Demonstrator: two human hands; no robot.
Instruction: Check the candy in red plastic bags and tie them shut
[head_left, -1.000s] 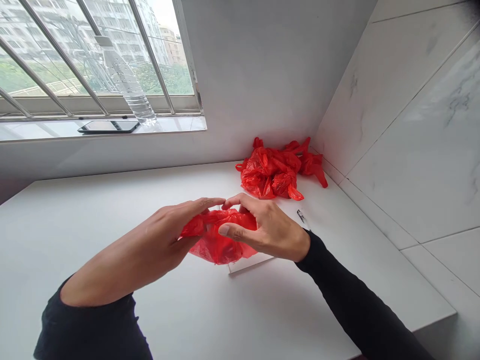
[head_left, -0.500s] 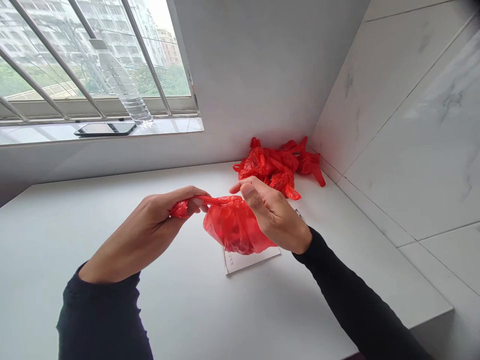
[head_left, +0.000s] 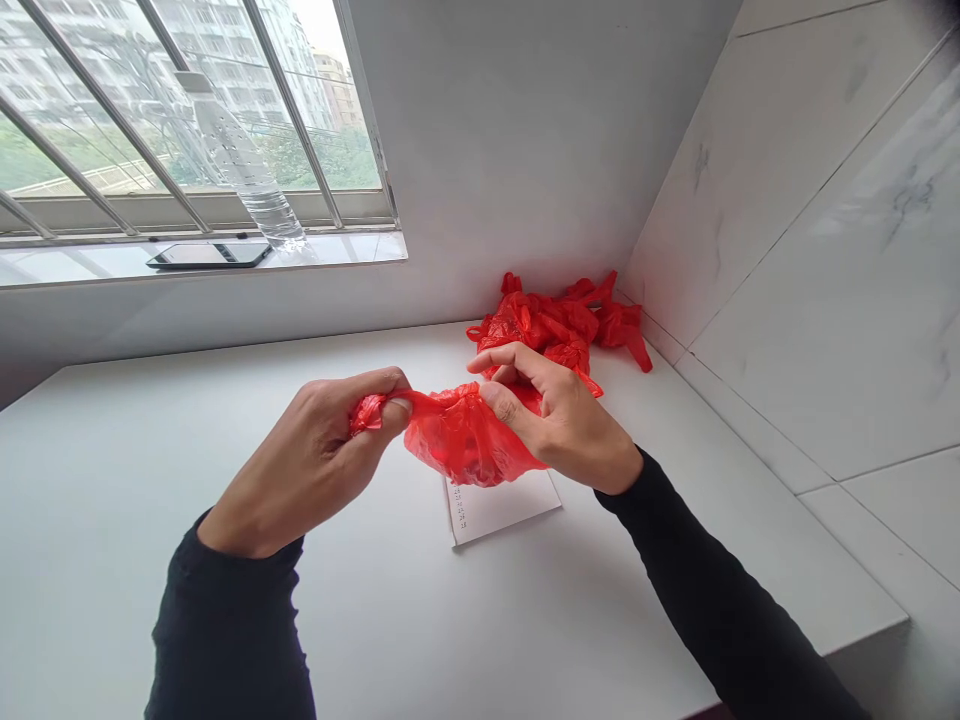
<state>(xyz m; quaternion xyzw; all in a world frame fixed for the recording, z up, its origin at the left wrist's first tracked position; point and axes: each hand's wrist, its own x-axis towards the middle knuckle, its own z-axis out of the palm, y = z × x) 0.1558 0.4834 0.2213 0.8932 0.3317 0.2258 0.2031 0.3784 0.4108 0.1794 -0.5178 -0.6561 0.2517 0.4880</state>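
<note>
A red plastic bag (head_left: 476,445), bunched and see-through with something darker inside that I cannot make out, hangs between my hands above the white table. My left hand (head_left: 330,455) is closed around its twisted neck, and a crumpled red end pokes out between thumb and fingers. On the other side, my right hand (head_left: 559,410) has its thumb against the gathered top of the bag. Its index finger is stretched out above, while the other fingers curl behind the bag, partly hidden. Below the bag lies a white notepad (head_left: 510,510) with handwritten numbers along its left edge.
More red plastic bags (head_left: 559,325) lie heaped at the back of the table (head_left: 360,620), near the corner of the walls. On the windowsill (head_left: 356,248) stand a clear water bottle (head_left: 259,185) and, lying flat, a dark-edged phone or tablet (head_left: 210,255).
My left hand has shifted right and its thumb now presses on the bag's neck. My right thumb has come down against the gathered top. The bag has risen slightly, uncovering more of the notepad.
</note>
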